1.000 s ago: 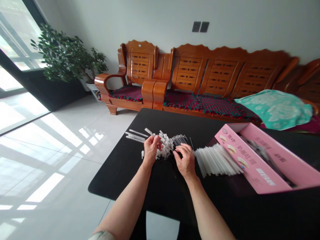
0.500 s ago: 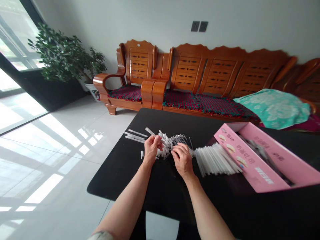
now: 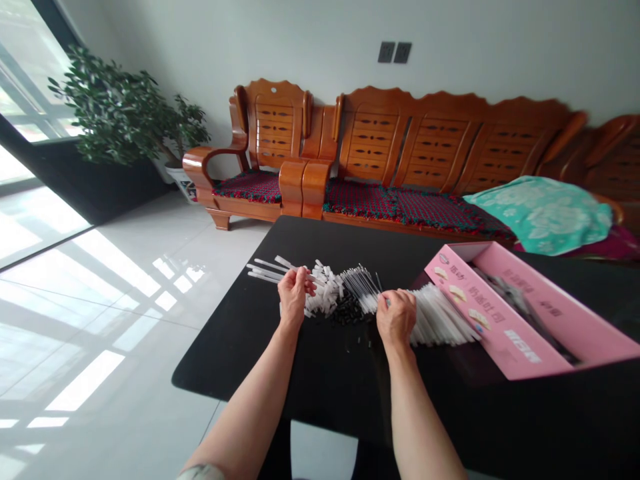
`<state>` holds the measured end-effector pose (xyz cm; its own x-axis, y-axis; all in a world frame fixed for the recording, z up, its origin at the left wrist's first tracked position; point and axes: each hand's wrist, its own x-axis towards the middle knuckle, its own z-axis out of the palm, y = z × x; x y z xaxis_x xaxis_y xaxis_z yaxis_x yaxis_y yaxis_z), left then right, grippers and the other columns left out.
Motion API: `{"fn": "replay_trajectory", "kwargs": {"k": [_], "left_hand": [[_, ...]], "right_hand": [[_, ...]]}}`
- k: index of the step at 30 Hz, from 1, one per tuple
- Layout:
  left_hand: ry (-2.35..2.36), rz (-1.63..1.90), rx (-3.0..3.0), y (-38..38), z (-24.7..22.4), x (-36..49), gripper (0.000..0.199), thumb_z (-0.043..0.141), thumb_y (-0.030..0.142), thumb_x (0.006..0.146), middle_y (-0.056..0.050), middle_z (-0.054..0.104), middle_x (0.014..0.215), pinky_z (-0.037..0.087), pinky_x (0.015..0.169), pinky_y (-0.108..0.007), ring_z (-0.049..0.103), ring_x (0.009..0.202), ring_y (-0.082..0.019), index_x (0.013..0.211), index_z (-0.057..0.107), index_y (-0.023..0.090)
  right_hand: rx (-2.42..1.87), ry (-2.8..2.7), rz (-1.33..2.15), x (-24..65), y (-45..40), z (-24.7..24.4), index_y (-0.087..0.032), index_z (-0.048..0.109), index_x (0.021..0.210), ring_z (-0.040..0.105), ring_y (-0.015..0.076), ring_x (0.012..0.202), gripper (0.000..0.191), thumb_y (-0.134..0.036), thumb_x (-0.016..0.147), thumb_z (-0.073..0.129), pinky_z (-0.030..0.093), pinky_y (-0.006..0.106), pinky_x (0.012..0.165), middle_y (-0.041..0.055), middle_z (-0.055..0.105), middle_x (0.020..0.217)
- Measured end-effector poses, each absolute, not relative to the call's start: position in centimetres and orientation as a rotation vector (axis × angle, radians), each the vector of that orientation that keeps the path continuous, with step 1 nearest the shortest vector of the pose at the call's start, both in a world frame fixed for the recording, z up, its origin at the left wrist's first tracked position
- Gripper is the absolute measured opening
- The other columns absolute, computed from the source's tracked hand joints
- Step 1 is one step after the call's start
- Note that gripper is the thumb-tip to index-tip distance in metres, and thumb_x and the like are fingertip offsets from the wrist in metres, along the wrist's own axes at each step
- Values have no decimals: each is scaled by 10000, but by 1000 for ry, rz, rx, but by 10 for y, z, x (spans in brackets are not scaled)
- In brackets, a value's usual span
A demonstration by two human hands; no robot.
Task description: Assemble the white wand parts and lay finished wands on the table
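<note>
My left hand (image 3: 296,293) is closed in a pinch on a slim white pen-like stick (image 3: 284,262), above the left side of a heap of short white plastic caps (image 3: 325,293). Several similar white sticks (image 3: 264,273) lie just left of it. My right hand (image 3: 397,319) has its fingers pressed together at the left end of a row of translucent plastic tubes (image 3: 443,313); whatever is between them is hidden. Between the hands lie thin dark-tipped rods like pen refills (image 3: 361,283) and a pile of small black pieces (image 3: 350,310).
On the right of the black table (image 3: 225,353) stands an open pink cardboard box (image 3: 493,327) with bagged things inside. Behind are a wooden sofa (image 3: 375,147) with a turquoise cloth (image 3: 550,213), and a potted plant (image 3: 125,113) at the left.
My right hand has moved right, from beside the white caps to the translucent tubes, uncovering the black pieces. My left hand has shifted slightly left with the white stick.
</note>
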<state>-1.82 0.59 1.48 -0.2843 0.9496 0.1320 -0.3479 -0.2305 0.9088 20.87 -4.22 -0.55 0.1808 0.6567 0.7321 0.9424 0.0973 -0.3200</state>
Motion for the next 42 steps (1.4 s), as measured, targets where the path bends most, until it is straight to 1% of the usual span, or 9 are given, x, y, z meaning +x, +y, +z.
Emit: {"fn": "replay_trajectory", "kwargs": {"k": [5,10,15,22,26,29,33,37,42], "left_hand": [[901,1553,1001,3,15,-14,420,670,547,818,-1,613,572,441,407,-200,560,441,-105,835,638,128],[779,1356,1117,-3,20,-9,412,673,536,821,-21,632,641,460,432,-219,578,484,-118,859,662,126],[713,1270,1259,-10,24,-7,351,669,462,854,13,550,525,376,443,-199,477,430,-78,861,721,115],[682,1434,1080,0,27,-16,390,739,407,805,13,598,647,371,468,-191,451,473,-55,1094,709,147],[681,1491,989,5,27,-24,367,736,447,797,4,589,650,396,472,-193,475,496,-66,977,709,128],[673,1443,983,5,26,-25,357,742,465,787,20,552,608,411,486,-190,476,500,-66,907,692,133],[648,1349,991,0,27,-20,368,760,467,769,-4,607,709,460,533,-199,551,570,-84,930,677,146],[595,1217,1088,-6,29,-13,397,754,465,778,-39,654,786,507,574,-234,607,627,-120,1006,675,149],[564,1153,1141,-10,31,-11,408,751,458,787,-74,678,897,524,591,-248,630,645,-130,1041,681,147]], "right_hand": [[-1688,-1555,-439,212,-41,-8,-182,661,725,548,277,915,168,-218,866,576,463,438,932,105,674,771],[-1372,-1583,-326,185,-46,7,-162,687,949,566,270,1029,185,-263,937,533,473,459,967,114,709,934],[-1161,-1832,-80,150,-52,17,-164,666,1060,561,265,1122,190,-249,952,534,487,452,981,107,700,1017],[-1176,-1828,-83,152,-55,19,-168,674,917,594,244,972,135,-203,939,545,507,414,891,94,700,903],[-1208,-1834,-30,152,-58,25,-180,675,844,605,228,876,154,-229,925,554,498,388,833,78,701,841],[-1240,-1786,154,151,-63,29,-184,687,844,622,216,832,180,-293,918,565,504,352,784,75,704,830],[-1278,-1547,621,151,-67,33,-185,698,991,654,194,723,297,-435,920,555,513,288,634,71,723,852],[-1230,-1419,965,152,-66,34,-164,685,984,580,139,505,413,-529,931,500,405,231,437,58,710,742],[-1142,-1413,1221,151,-64,35,-150,646,823,366,58,371,406,-522,923,519,220,198,362,0,609,560]]}}
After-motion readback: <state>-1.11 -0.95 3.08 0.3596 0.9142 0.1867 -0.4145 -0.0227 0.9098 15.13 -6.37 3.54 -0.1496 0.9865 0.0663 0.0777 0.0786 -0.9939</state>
